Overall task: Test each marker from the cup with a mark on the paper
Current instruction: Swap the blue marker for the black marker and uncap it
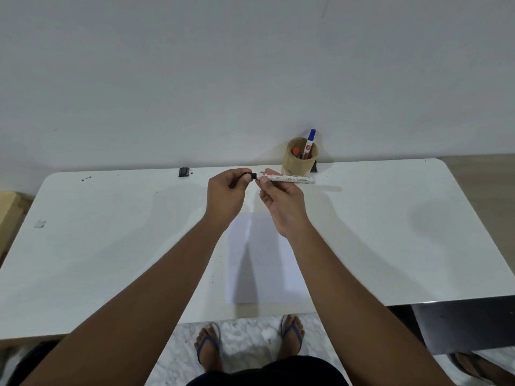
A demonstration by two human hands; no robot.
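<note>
The person stands at a white table [111, 246] and holds a white-barrelled marker [289, 179] level in the air, above the far end of the sheet of paper [264, 260] that lies flat in the middle of the table. The right hand [281, 207] pinches the barrel near its cap end, while the left hand [225, 199] closes its fingertips on the black cap [252, 175]. Whether the cap is seated or just off, I cannot tell.

The marker looks light and rigid, with a smooth plastic barrel that could turn in the fingers, so a firm pinch close to the cap seems the right hold. The cap probably needs a short straight pull, and it is small enough to drop easily.

At the far edge, right of centre, a brown cup [299, 162] holds a blue-capped marker [310, 142] standing tall and a red-capped marker [296, 152] sunk lower. The paper is thin and loose and would likely slide under a stroke unless steadied.
</note>
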